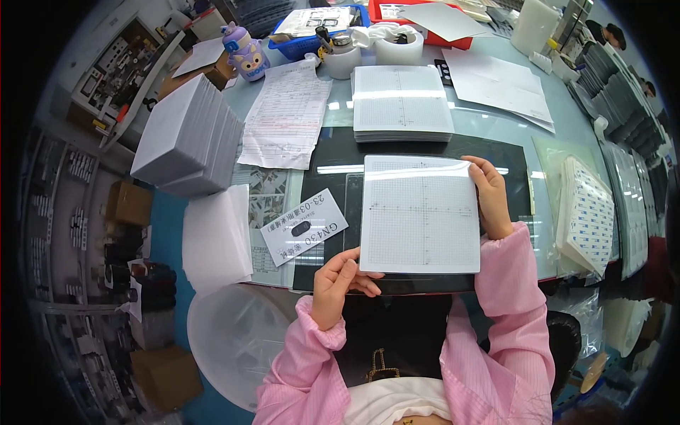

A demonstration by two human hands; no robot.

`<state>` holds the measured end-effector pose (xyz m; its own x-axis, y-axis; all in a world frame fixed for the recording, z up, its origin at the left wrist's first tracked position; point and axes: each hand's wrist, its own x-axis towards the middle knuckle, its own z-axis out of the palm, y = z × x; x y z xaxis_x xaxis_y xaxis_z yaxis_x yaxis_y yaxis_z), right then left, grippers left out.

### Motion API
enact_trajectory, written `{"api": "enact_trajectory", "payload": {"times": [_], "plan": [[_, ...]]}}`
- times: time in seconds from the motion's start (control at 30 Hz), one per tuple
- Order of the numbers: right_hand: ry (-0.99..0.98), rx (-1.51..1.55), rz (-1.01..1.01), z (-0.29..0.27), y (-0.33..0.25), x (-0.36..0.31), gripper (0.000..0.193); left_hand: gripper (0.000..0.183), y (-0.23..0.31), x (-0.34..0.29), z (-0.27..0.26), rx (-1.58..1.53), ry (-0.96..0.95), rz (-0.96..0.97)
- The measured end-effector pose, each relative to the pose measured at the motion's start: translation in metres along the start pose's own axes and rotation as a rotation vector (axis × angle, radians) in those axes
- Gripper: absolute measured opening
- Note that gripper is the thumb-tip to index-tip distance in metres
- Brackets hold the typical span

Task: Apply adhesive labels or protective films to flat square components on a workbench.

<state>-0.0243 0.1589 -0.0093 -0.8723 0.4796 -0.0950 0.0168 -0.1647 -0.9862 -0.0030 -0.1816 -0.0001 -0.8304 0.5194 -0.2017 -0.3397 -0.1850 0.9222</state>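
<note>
A square white grid sheet [418,234], glossy and printed with two crossing axes, is held up over the black mat near the table's front edge. At its lower left corner, my left hand [338,283] pinches it, with fingers curled underneath. My right hand [490,198] grips the upper right edge, thumb on top and the other fingers behind. Just beyond lies a stack of similar grid sheets [402,106]. Left of the held sheet, a white printed label card [304,225] with a dark oval lies tilted on the mat.
Stacked white sheets [185,134] and thin white film [218,237] line the left edge. A wrinkled printed form [285,113], purple bottle [245,53], tape rolls [399,51] and blue basket [319,44] stand farther back. Backing sheets [584,216] lie right. A translucent bin [234,347] stands below left.
</note>
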Motion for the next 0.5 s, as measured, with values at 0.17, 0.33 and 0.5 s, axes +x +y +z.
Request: {"api": "enact_trajectory", "payload": {"times": [0.17,0.33,0.5], "plan": [[0.023,-0.005,-0.012,0.0008,0.001,-0.0011,0.027,0.034,0.002,-0.0003,0.0011,0.022,0.024,-0.011],[0.041,-0.02,-0.049,-0.0013,0.0043,0.0007,0.028,0.027,0.0044,-0.0014,0.0008,0.01,0.026,-0.093],[0.056,-0.001,-0.049,-0.0023,0.004,-0.0009,0.026,0.025,0.0043,-0.0009,0.003,0.024,0.076,-0.1]]}}
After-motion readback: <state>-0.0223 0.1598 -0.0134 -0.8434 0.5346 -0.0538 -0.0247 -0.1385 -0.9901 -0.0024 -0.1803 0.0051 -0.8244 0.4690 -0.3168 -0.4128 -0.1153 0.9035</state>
